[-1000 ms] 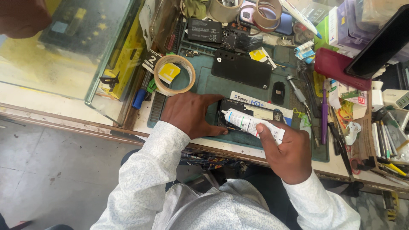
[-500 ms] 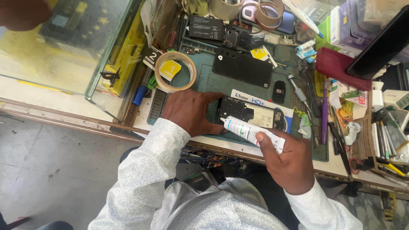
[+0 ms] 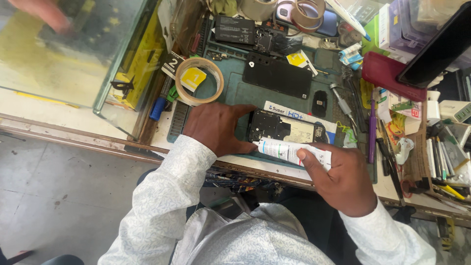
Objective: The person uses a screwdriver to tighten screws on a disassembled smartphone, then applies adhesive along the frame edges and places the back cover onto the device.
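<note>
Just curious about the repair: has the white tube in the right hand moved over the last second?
Barely. The white tube in the right hand keeps its nozzle at the opened phone's near-left edge, where the left hand steadies it.

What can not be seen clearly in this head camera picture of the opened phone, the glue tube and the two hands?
- Head view: the nozzle tip of the white glue tube is too small to tell if glue comes out.
- The left edge of the opened black phone body is hidden under the left hand.
- The right hand covers the tube's rear end.
- A blurred hand at the top left is cut off by the frame.
</note>
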